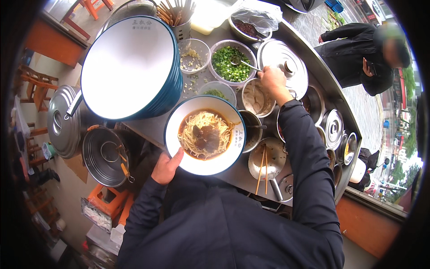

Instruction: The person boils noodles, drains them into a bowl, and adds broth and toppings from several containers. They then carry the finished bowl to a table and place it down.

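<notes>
My left hand (168, 165) grips the near left rim of a white bowl with a blue edge (174, 117), its thumb over the rim. In it, noodles (221, 148) lie in brown broth with dark brown slices (206, 138) on top. My right hand (272, 80) is closed on the handle of a metal spoon (247, 64), whose head rests in a tub of chopped green onions (224, 60). Beside that tub stands a clear bowl of minced garlic (190, 62). A smaller tub of chopped greens (216, 90) is partly hidden behind the noodle bowl.
A tall stack of bowls (131, 67) leans at the left. Right of the noodle bowl are a pot of pale paste (257, 97) and a metal pan (272, 161) with chopsticks. A large pot (100, 151) stands lower left. A person in black (356, 53) stands beyond the counter.
</notes>
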A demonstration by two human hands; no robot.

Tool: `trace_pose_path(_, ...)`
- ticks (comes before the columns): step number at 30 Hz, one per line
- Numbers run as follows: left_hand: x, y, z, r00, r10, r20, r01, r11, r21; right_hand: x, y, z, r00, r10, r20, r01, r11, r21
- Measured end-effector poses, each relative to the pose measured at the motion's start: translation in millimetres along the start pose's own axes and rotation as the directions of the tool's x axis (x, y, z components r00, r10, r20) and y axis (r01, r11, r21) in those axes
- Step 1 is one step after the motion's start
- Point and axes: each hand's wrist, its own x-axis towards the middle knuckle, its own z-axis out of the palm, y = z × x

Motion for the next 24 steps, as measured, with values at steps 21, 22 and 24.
trace_pose_path(21,40.8,19.0,-2.2,1.000,0.010,-0.003,-0.010,1.000,0.030,10.7,-10.2,14.0,0.944,0.062,0.324,-0.291,0.618,0.730)
trace_pose_path(22,42.4,19.8,-0.5,1.000,0.019,-0.007,-0.019,0.999,0.026,13.4,-10.6,15.5,0.919,0.064,0.388,-0.364,0.515,0.776)
trace_pose_path(24,45.0,21.4,3.1,1.000,0.017,-0.025,-0.016,0.999,0.034,15.3,-11.1,16.5,0.887,0.098,0.450,-0.455,0.344,0.822)
